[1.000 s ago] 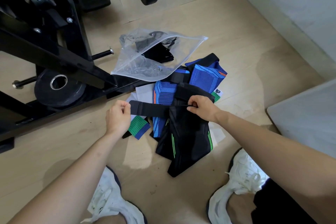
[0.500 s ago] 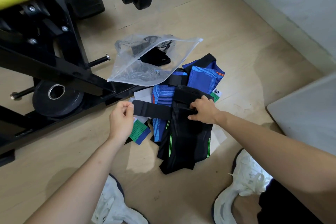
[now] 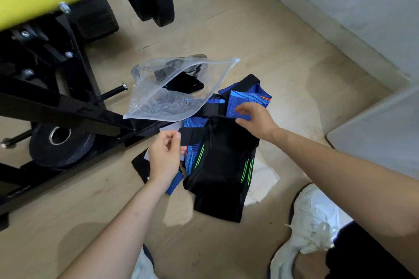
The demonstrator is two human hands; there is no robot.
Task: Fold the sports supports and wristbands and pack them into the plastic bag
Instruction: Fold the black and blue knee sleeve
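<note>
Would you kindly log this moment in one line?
left hand pinches strap | right hand at black support, grip unclear | plastic bag part-filled

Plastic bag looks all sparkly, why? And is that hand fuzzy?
Head view: light glints off the crinkles of the clear plastic bag; same view: the right hand is a little smeared at the fingers, while the left hand, pinching the black strap, looks sharper.

Wooden floor (image 3: 260, 36) carries plastic bag (image 3: 172, 95), sports supports (image 3: 222, 161), black machine frame (image 3: 68, 108), weight plate (image 3: 59, 145).
</note>
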